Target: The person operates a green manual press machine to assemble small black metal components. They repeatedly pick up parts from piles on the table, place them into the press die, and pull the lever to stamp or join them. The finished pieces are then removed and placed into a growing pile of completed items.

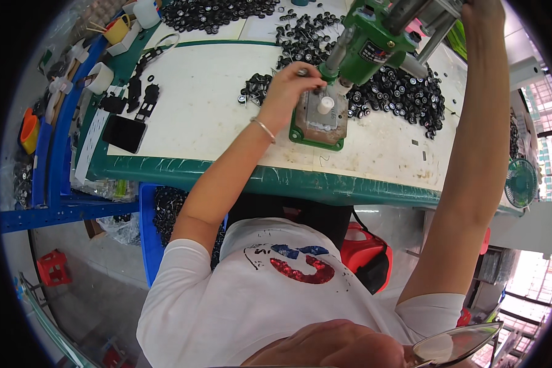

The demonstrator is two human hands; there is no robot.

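A green hand press (369, 44) stands on a grey base plate (319, 126) on the white table. My left hand (294, 86) pinches a small black round part (302, 72) just left of the press ram, above a white cylindrical post (325, 105). My right hand (484, 12) is raised at the top right, gripping the press lever (438, 27); most of the fingers are cut off by the picture's rim. A silver bangle (264, 129) circles my left wrist.
Heaps of small black round parts lie right of the press (405, 92), behind it (306, 37) and at the far side (214, 13). A black phone (124, 133) and a tape roll (99, 78) lie left. A blue bin (148, 233) sits under the green table edge (276, 181).
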